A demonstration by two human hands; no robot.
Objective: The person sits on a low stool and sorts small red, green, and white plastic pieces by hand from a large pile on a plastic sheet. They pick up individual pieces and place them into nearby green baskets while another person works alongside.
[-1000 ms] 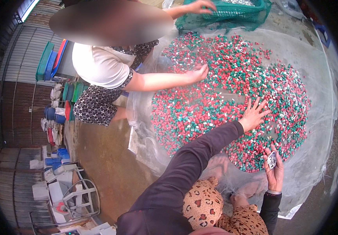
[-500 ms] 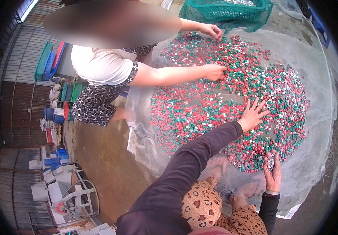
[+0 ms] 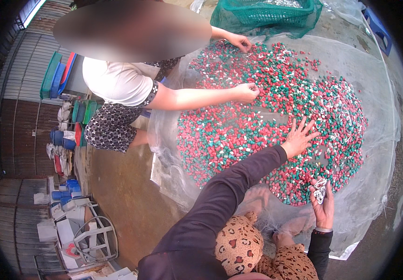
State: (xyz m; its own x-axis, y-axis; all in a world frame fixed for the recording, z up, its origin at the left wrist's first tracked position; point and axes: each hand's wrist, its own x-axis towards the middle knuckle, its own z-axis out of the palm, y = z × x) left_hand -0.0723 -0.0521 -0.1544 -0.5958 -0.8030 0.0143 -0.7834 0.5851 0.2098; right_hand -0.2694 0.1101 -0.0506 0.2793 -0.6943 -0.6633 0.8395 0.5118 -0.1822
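A broad layer of small red, green and white pieces (image 3: 220, 140) is spread over a pale translucent mesh sheet (image 3: 374, 84). My left hand (image 3: 299, 137) lies palm down on the right middle of the layer, fingers spread and nothing in its grip. Close to the near edge, my right hand (image 3: 323, 207) is turned up and curled around a bunch of white looped pieces (image 3: 320, 192). Similar white loops lie scattered among the coloured pieces, mostly on the right side. Their exact kind is too small to tell.
Across the sheet on the left, a person in a white top (image 3: 115, 81) has both hands over the pieces. A green mesh-covered basket (image 3: 267, 17) holding white items stands at the far edge. A blue plastic stool (image 3: 378, 30) is far right; machinery (image 3: 87, 228) stands at left.
The white loops in my right hand now show more openly, as the hand has turned slightly. My left hand stays almost in place. The other person's hands have shifted left.
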